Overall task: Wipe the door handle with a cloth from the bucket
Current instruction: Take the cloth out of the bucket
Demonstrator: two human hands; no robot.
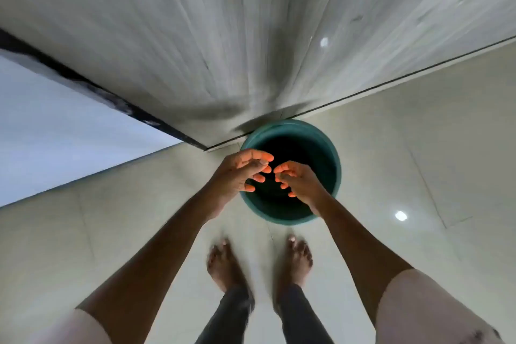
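Both hands empty, spread over bucket.

Bucket, green, dark inside: one, centre of the frame. Hands: two, left hand and right hand, both empty with fingers spread. Bare feet: two, left foot and right foot, lower centre. Light reflections on the floor: two, at right.
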